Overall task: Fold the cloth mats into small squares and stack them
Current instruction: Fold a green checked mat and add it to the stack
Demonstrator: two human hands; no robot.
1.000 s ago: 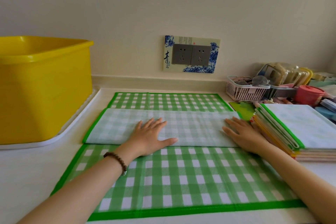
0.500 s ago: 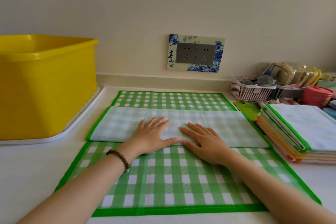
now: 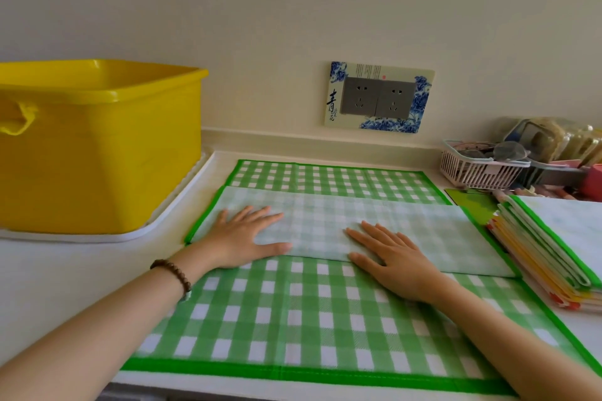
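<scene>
A green-and-white checked cloth mat (image 3: 325, 312) with a green border lies spread on the white counter. Across its middle sits a folded strip (image 3: 423, 231), pale underside up. My left hand (image 3: 241, 238) lies flat, fingers spread, on the strip's left part. My right hand (image 3: 394, 260) presses flat on the strip's near crease, right of centre. Neither hand grips anything. A stack of folded mats (image 3: 553, 251) with green, yellow and orange edges rests at the right, touching the spread mat's right edge.
A big yellow tub (image 3: 94, 146) stands on a white tray (image 3: 176, 208) at the left. A wall socket (image 3: 379, 98) is behind the mat. A white basket (image 3: 479, 169) and several small containers crowd the back right corner.
My right hand slid from the strip's right end to the middle, then a little back to the right. My left hand stayed in place on the strip.
</scene>
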